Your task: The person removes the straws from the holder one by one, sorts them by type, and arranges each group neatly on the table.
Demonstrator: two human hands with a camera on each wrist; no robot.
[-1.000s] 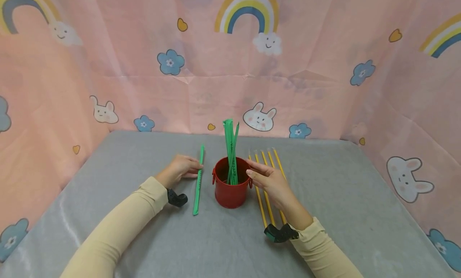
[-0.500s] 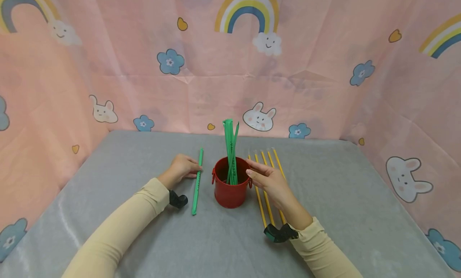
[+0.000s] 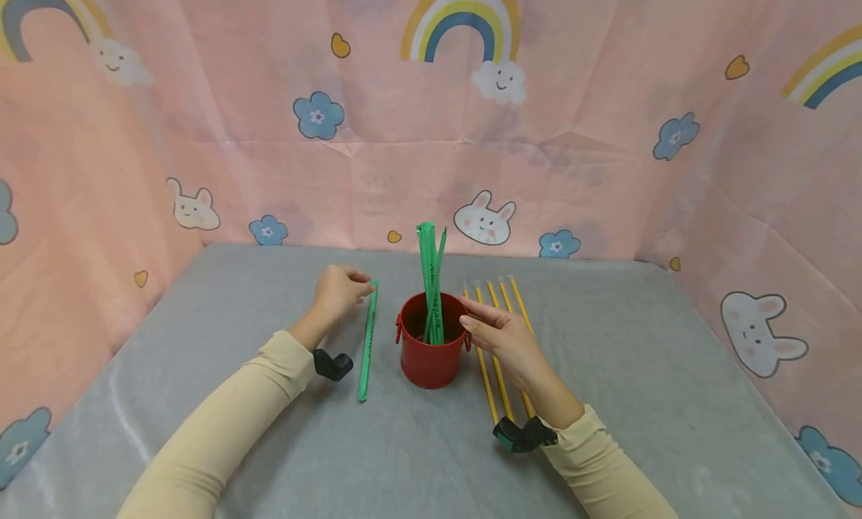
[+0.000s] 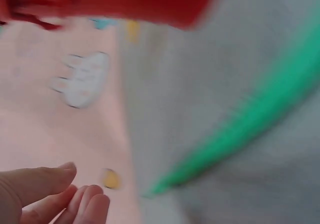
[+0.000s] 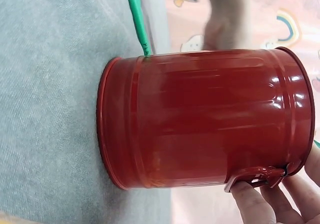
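a person's right hand (image 3: pixel 501 333) rests flat-fingered against the red bucket (image 3: pixel 432 348), apparently steadying it at mid-desk (image 3: pixel 269 444), while the left hand (image 3: pixel 339 292) pinches the far tip of a green straw (image 3: pixel 367 345) lying just left. yellow straws (image 3: pixel 494 339) lie right. only the right wrist view shows fingertips (image 5: pixel 250 200) touching the handle lug; the left wrist view is blurred.

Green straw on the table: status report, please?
Left hand at far tip of green straw, grasp unclear. Right hand open, fingers on red bucket handle. Nothing in the way.
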